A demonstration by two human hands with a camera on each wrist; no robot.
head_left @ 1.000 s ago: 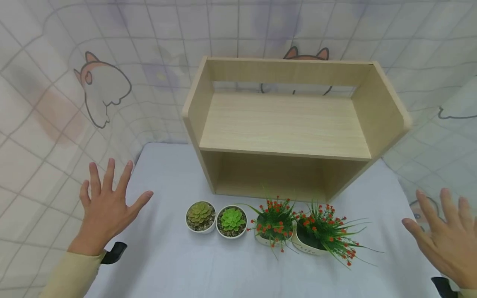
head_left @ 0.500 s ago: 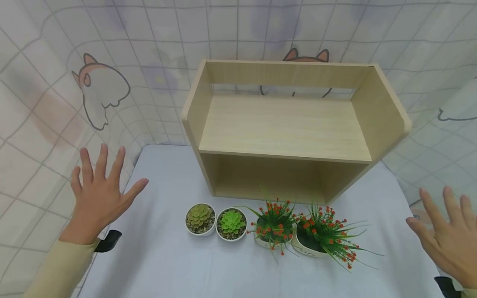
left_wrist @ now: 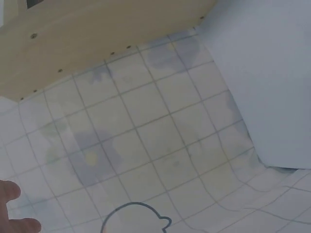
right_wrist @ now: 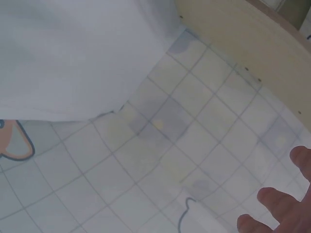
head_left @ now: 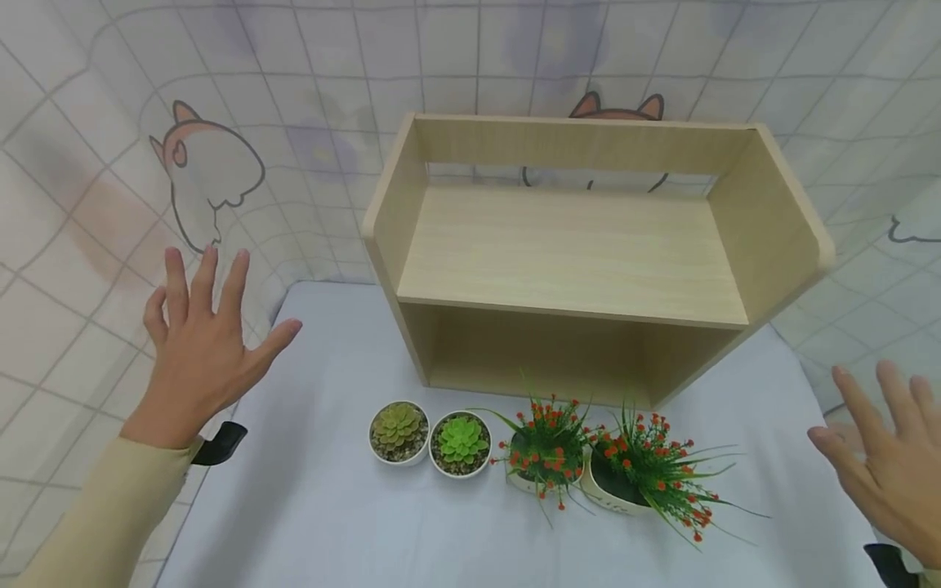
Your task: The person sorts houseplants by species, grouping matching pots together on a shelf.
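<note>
My left hand (head_left: 202, 359) hovers at the left edge of the table, fingers spread, holding nothing. On the far right my right hand (head_left: 893, 465) is also raised with fingers apart, touching nothing and partly cut off by the frame. Between them stand a dull green potted succulent (head_left: 398, 429), a bright green potted succulent (head_left: 461, 441), and two pots of red-flowered grass, one upright (head_left: 547, 449) and one tilted to the right (head_left: 647, 465). Only some fingertips (left_wrist: 9, 191) of the left hand show in its wrist view; several fingers (right_wrist: 279, 204) show in the right one.
A pale wooden two-tier shelf (head_left: 573, 253) stands behind the plants on the white-covered table (head_left: 353, 523). Its side panel (left_wrist: 97, 43) fills the top of the left wrist view. A grid-patterned curtain (head_left: 323, 98) with cartoon animals hangs behind and on both sides.
My left hand has risen towards the back of the table. The right hand has shifted slightly right and up. Plants and shelf stay in place, while the head view shifts slightly.
</note>
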